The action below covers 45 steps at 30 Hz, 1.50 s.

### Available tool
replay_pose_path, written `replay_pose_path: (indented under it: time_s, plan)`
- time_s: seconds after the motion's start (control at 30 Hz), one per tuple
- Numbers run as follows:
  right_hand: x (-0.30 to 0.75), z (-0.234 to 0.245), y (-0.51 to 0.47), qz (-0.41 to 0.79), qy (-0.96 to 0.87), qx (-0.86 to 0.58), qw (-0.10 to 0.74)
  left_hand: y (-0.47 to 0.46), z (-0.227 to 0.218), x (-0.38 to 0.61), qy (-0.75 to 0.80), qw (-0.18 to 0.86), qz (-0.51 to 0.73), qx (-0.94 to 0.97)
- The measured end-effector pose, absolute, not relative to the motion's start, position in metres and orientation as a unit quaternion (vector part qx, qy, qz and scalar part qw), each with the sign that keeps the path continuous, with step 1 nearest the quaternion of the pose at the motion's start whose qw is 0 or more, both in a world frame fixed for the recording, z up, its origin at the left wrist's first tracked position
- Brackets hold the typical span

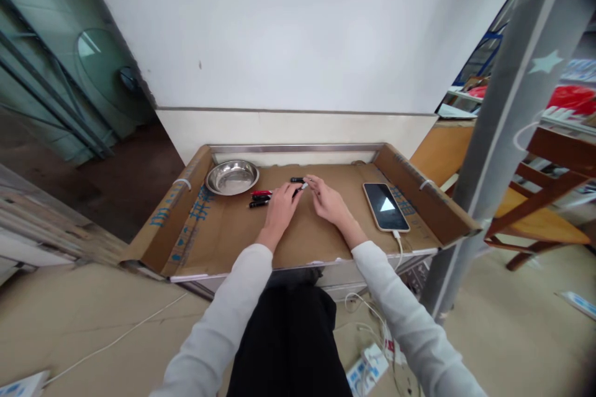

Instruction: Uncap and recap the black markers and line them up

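Observation:
Over the middle of the cardboard-lined tabletop (321, 239), my two hands come close together. My left hand (280, 203) is closed on a black pen with a white end (304, 186), which points toward my right hand. The fingers of my right hand (326, 200) are bent and pinch near that white end; their exact grip is partly hidden. Just behind these fingertips is a short black pen-like piece (297, 180). Left of my left hand lie a red pen (261, 192) and black pens (258, 203), partly covered by the hand.
A round steel bowl (231, 178) stands at the back left. On the right lies a phone (386, 208) with a white charging cable (398, 242) over the front edge. Folded cardboard walls (419, 192) border the sides. A grey post (493, 118) rises at right.

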State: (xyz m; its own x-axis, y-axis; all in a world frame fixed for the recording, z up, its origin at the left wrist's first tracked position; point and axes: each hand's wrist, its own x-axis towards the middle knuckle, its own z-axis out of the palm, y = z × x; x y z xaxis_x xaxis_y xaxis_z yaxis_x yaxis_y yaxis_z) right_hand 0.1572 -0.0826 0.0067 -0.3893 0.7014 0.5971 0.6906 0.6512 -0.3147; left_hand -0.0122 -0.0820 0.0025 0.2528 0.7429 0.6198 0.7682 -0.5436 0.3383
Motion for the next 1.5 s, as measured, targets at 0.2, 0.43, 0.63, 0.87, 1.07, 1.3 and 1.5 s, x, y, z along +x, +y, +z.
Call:
replay_pose_path:
  time_s: [0.2,0.43,0.63,0.87,1.07,1.3,1.5]
  plan:
    - [0.162,0.002,-0.074,-0.033,-0.824,-0.481,0.298,-0.112,0.003,-0.037,-0.612,0.063,-0.37,-0.697]
    - [0.169,-0.009,-0.064,-0.084,-0.776,-0.584,0.224,-0.131,-0.003,-0.049,-0.658,0.067,-0.291,-0.691]
    - [0.168,-0.006,-0.064,-0.062,-0.787,-0.569,0.231,-0.127,-0.003,-0.042,-0.679,0.053,-0.303,-0.667]
    - [0.169,-0.007,-0.064,-0.069,-0.786,-0.571,0.227,-0.131,-0.003,-0.039,-0.606,0.095,-0.296,-0.732]
    - [0.17,-0.009,-0.063,-0.07,-0.791,-0.565,0.223,-0.128,-0.007,-0.041,-0.605,0.077,-0.272,-0.744]
    - [0.155,-0.005,-0.06,-0.079,-0.747,-0.616,0.238,-0.12,0.002,-0.021,-0.506,0.1,-0.203,-0.832]
    - [0.153,-0.003,-0.058,-0.07,-0.77,-0.592,0.227,-0.117,0.0,-0.02,-0.524,0.095,-0.198,-0.823]
